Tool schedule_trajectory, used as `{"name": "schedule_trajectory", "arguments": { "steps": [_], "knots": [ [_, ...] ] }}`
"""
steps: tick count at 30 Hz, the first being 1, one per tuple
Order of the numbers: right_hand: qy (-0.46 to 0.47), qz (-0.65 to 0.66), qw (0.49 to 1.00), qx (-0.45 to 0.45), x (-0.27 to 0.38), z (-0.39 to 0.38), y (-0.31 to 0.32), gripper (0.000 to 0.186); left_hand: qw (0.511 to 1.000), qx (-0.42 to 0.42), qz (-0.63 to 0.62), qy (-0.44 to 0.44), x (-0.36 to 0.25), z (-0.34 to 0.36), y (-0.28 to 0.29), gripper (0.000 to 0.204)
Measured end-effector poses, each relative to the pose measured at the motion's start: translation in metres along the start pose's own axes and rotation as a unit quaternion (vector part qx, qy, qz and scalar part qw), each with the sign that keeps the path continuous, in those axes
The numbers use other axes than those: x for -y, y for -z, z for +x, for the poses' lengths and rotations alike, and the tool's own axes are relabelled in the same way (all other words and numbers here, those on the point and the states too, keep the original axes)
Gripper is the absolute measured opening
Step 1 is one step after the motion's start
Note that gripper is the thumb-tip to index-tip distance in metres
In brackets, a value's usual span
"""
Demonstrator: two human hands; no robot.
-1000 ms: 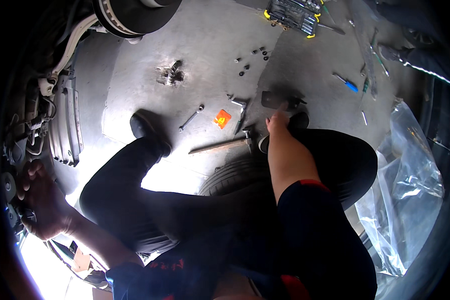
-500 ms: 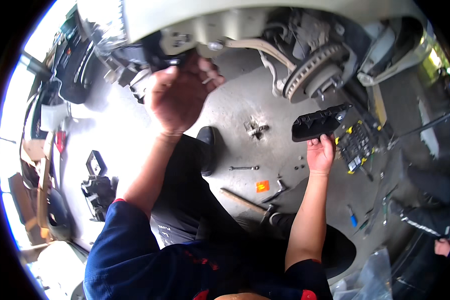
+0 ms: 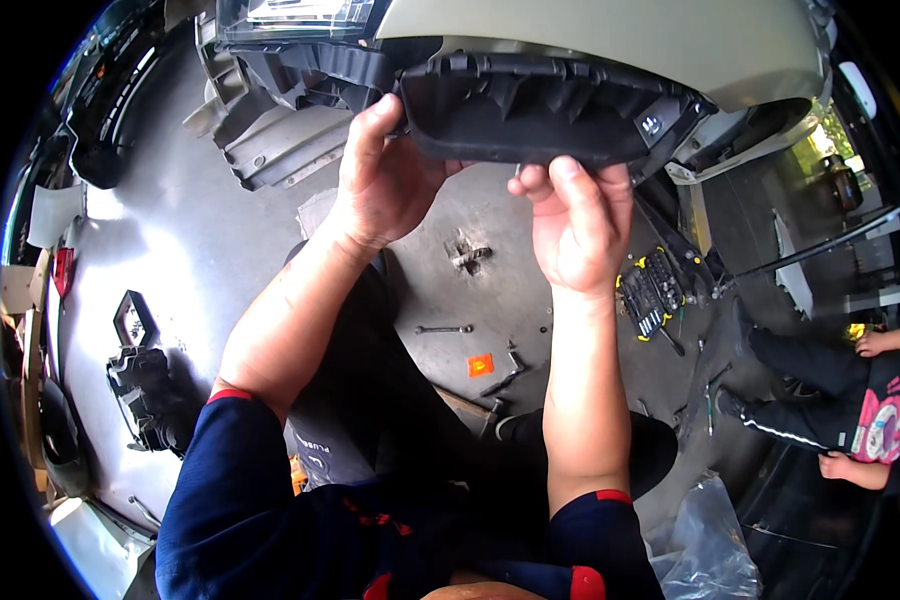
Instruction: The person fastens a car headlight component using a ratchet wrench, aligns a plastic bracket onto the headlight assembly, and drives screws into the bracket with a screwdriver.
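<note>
A black plastic trim panel [image 3: 525, 122] fills the top centre of the frame, long and shallow like a tray, its matte inner face crossed by moulded ribs and its upper edge notched with small tabs. The left hand [image 3: 385, 190] holds its left end, thumb pressed upright against the corner and the other fingers bent underneath. The right hand [image 3: 582, 225] grips the lower edge right of the middle, thumb tip on the rim, fingers curled in close; its hidden fingertips I cannot tell.

Behind the panel spreads a smooth, glossy, pale car fender [image 3: 610, 40], with a clear headlight [image 3: 305, 18] at the upper left. The panel blocks the view of the fender's lower edge, so whether the two touch cannot be told. Left of the hands hangs a ribbed grey metal plate [image 3: 282, 148].

Below, on the grey concrete floor [image 3: 500, 300], lie a slim steel wrench [image 3: 444, 329], a flat orange square [image 3: 480, 365] and a wooden-handled hammer [image 3: 460, 402], partly hidden by the leg. A black-and-yellow socket set [image 3: 652, 292] lies right of the forearm; crumpled clear plastic sheeting [image 3: 712, 540] sits lower right, and a seated person [image 3: 820, 400] is at the right edge.
</note>
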State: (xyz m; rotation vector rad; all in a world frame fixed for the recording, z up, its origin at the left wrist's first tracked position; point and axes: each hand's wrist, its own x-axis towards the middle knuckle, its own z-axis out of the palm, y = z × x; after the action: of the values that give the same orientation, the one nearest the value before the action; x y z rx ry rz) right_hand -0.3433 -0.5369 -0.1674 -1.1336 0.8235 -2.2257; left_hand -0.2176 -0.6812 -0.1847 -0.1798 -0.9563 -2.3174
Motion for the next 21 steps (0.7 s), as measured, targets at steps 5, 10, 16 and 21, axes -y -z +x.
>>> {"name": "schedule_trajectory", "arguments": {
  "steps": [5,10,16,21],
  "knots": [
    [0.013,-0.018,1.000,0.007,-0.003,0.003,-0.006,0.015,1.000,0.026,-0.001,-0.009,0.005,0.002,0.009,0.070],
    [0.009,-0.015,1.000,-0.010,-0.005,0.005,-0.010,0.013,0.999,0.040,0.016,-0.009,0.007,0.005,0.013,0.067],
    [0.033,-0.061,0.997,0.021,-0.007,0.004,-0.006,0.014,1.000,0.006,0.009,-0.019,0.009,0.004,0.003,0.064],
    [0.018,-0.053,0.998,0.018,-0.006,0.005,-0.006,0.015,0.999,0.042,0.021,-0.017,0.010,0.004,0.011,0.066]
  ]
}}
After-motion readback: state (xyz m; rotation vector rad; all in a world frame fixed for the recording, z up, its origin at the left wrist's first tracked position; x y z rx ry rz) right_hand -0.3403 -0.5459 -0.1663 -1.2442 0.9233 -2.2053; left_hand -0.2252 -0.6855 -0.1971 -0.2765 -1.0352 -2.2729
